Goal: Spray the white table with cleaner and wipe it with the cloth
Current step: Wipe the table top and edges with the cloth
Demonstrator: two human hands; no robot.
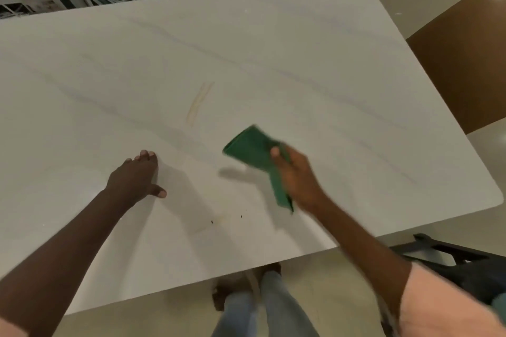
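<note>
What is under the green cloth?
The cloth, held in the right hand, is above the table; its shadow shows below. The tabletop directly behind it is covered.

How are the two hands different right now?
The right hand grips a folded green cloth, while the left hand holds nothing. The left hand rests on the white marble-look table with fingers spread; the right hand looks raised, since the cloth casts a shadow. Both reach over the same table.
</note>
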